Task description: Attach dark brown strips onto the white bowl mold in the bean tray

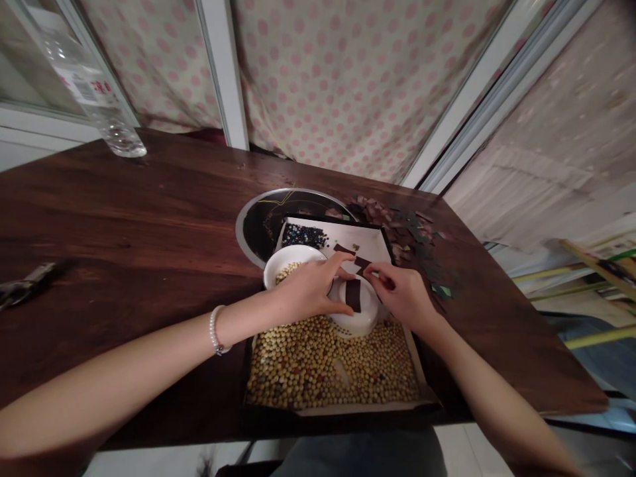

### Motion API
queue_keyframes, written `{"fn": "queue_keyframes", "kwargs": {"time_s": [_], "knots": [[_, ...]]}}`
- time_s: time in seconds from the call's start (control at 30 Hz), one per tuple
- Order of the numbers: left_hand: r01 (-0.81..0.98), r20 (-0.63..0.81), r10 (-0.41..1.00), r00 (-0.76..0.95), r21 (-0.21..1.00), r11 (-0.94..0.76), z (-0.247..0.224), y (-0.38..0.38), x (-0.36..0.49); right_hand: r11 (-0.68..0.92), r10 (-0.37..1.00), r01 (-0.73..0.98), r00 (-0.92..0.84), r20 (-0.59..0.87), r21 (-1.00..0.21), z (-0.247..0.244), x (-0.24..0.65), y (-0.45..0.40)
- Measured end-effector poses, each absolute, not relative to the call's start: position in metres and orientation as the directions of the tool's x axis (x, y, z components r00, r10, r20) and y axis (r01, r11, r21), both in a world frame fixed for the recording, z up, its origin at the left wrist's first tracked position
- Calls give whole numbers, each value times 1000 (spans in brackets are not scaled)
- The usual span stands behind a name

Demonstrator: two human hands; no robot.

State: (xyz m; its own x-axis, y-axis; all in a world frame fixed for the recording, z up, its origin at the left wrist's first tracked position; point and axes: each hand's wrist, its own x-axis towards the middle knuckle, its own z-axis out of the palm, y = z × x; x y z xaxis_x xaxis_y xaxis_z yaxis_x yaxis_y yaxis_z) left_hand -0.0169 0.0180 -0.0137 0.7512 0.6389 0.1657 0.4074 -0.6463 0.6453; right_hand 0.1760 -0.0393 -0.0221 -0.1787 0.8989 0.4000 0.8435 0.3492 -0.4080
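Observation:
My left hand [311, 288] curves around a small white bowl [366, 321] that looks upside down, thumb and fingers on either side of it. A dark brown rectangular piece [353, 291] lies on top of the bowl, beside my left thumb. My right hand [405, 295] has its thumb and index finger pinched together at the bowl's far right side; what they hold, if anything, is too small to make out. Dark brown strips [362, 264] lie just behind the fingertips. Underneath is a shallow box [415, 358] with many yellowish round beads [298, 371].
A white bowl [272, 270] of pale beads stands left of my hands, with dark beads [303, 235] behind it. A round dark tray [256, 225] and scattered dark flakes [392, 228] lie beyond. A water bottle [94, 93] stands back left; a metal tool [27, 285] lies at left.

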Motion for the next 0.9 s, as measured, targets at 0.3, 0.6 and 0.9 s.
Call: {"fn": "queue_keyframes", "kwargs": {"time_s": [0.3,0.6,0.9], "knots": [[415,153,648,746,654,-633,-12,17,-17,348,899,858,-191,395,-378,-18,175,-41],[379,162,652,741,701,-604,-11,16,-17,354,907,816,-180,381,-457,-26,180,-32],[403,152,671,726,695,-595,-11,18,-17,481,857,749,-291,426,-456,-14,151,-28]]}}
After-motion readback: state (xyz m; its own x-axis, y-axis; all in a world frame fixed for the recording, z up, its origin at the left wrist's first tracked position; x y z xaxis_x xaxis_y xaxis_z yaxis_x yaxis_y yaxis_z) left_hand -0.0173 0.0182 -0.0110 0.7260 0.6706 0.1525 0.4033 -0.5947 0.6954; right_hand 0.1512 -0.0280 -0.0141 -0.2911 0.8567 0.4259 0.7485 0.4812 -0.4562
